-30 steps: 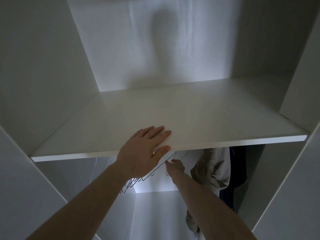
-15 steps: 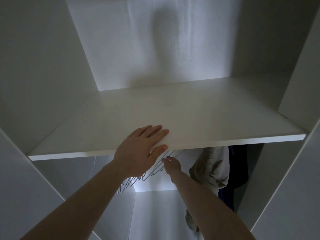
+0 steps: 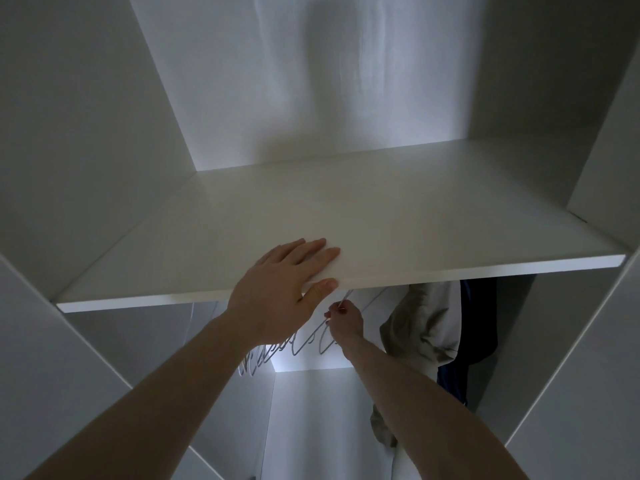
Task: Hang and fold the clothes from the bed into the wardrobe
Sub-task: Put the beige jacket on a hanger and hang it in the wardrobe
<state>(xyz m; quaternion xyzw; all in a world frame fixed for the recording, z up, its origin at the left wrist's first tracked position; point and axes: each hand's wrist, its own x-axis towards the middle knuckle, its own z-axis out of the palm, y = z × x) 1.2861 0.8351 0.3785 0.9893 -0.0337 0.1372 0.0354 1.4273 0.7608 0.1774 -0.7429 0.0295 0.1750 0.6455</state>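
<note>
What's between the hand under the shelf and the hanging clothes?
Only bare white back wall, in the head view: the right hand, pinching a wire hanger, is separated from the beige garment by it.

Shelf: white laminated board, smooth, faint satin sheen on top; front edge flat and clean-cut. Left hand lies flat on it, fingers on top, thumb under the edge.

Wardrobe walls: same white board, matt, smooth. Back panel shows a faint vertical grain or streaking.

Hangers: thin wire, pale and smooth, metal by the look; one pinched in the grip of the right hand, just below the shelf edge.

Right of the grip: khaki garment, matt woven cloth, creased; pale cloth beside it, matt; dark navy garment, matt, texture too dim to tell.
</note>
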